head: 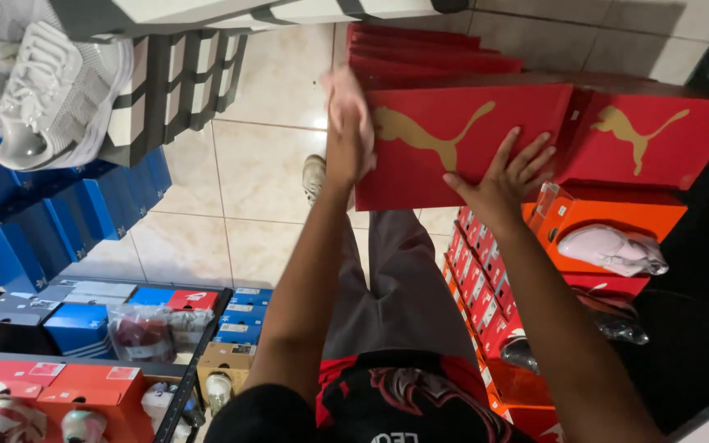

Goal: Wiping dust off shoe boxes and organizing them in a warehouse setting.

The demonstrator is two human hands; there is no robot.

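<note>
Two hands are steadying a red shoebox [461, 143] atop the stack: our left hand [348, 123] is pressing flat against its left edge, our right hand [502, 176] is spreading open-fingered on its lid. We are squaring it up; next, likely sliding it flush beside the neighbouring red box [658, 139].

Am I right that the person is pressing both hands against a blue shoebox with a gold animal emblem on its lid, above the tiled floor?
Not quite: the shoebox is red, not blue. The head view shows the left hand on its left edge and the right hand flat on its lid, with the gold emblem on it and the tiled floor below. The blue boxes stand stacked on the left.
</note>
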